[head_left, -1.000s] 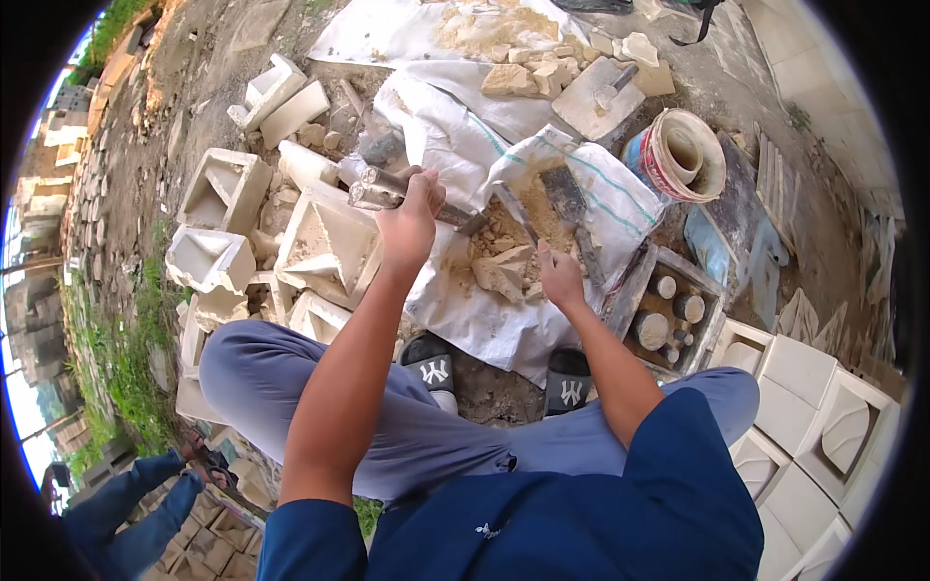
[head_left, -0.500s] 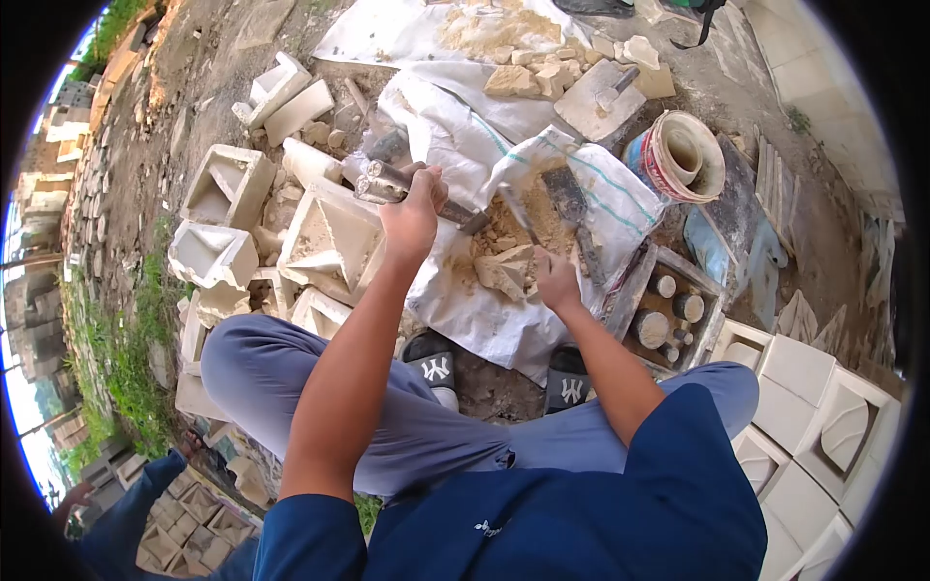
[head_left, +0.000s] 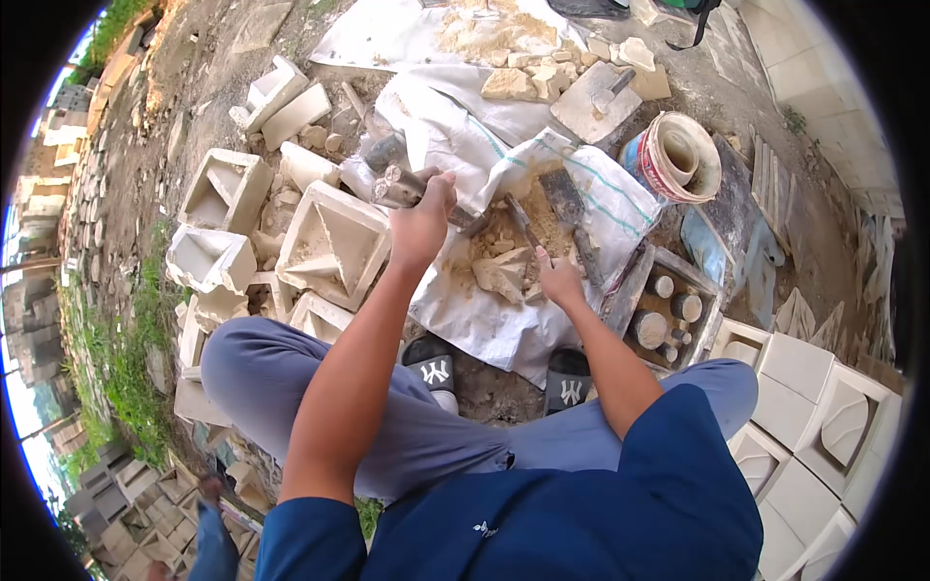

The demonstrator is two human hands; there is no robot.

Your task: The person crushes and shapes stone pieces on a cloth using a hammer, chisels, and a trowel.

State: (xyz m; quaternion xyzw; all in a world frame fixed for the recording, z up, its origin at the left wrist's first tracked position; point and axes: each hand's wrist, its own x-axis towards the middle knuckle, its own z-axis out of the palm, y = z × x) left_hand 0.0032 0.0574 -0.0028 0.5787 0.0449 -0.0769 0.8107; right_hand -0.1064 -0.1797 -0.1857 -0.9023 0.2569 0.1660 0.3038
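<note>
Outdoor yard, daylight. Bare dirt ground point(head_left: 184, 87), grass strip point(head_left: 116, 358) at left. White sacking point(head_left: 484, 329) spread on ground; pale cast blocks point(head_left: 814, 407) stacked right.

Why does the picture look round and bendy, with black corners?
In the head view, a very wide lens bends straight edges near the rim and leaves black corners; daylight is soft, with no hard shadows; the left hand gripping the hammer and the right hand on the chisel look fairly sharp.
</note>
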